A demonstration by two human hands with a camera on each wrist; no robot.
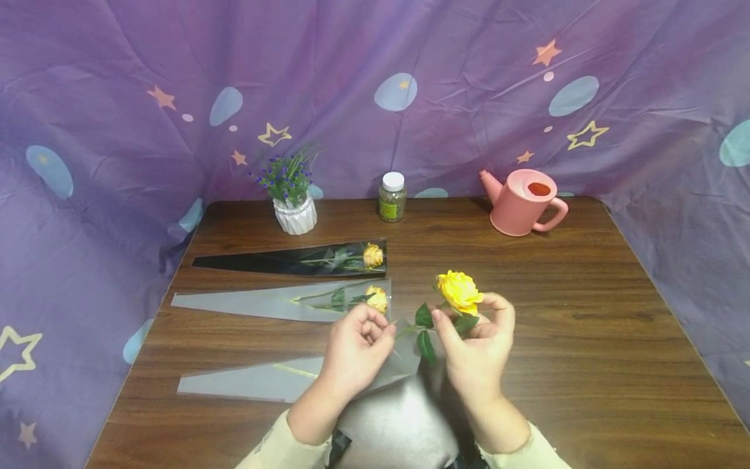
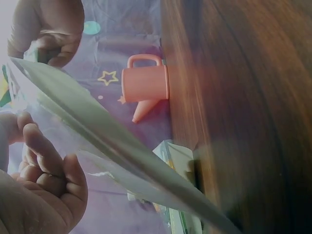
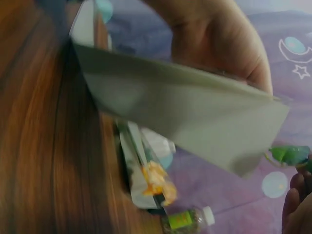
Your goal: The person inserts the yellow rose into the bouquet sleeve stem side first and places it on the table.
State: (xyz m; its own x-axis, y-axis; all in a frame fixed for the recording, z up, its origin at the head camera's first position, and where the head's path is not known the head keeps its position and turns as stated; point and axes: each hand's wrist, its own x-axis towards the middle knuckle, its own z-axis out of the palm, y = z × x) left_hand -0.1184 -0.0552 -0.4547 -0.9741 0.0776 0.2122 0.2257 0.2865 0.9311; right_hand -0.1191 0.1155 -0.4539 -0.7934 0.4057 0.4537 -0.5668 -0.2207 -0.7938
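My right hand (image 1: 480, 342) holds a yellow rose (image 1: 459, 292) with green leaves just below its bloom, thumb and fingers around the stem. The stem slants left toward my left hand (image 1: 359, 342), whose thumb and index finger pinch together at the rim of a flower sleeve (image 3: 185, 112). This sleeve is partly clear, partly grey-white, and hangs tilted between the hands in both wrist views. In the right wrist view the left fingers are mostly hidden behind it, and green leaves (image 3: 290, 155) show by the right hand. Whether the stem's tip is inside the sleeve, I cannot tell.
Left on the wooden table (image 1: 597, 339) lie a black sleeve (image 1: 258, 262) and a grey sleeve (image 1: 234, 304), each with a rose, and another grey sleeve (image 1: 234, 380) partly behind my arm. Behind stand a potted plant (image 1: 295, 215), a jar (image 1: 392, 198) and a pink watering can (image 1: 518, 208).
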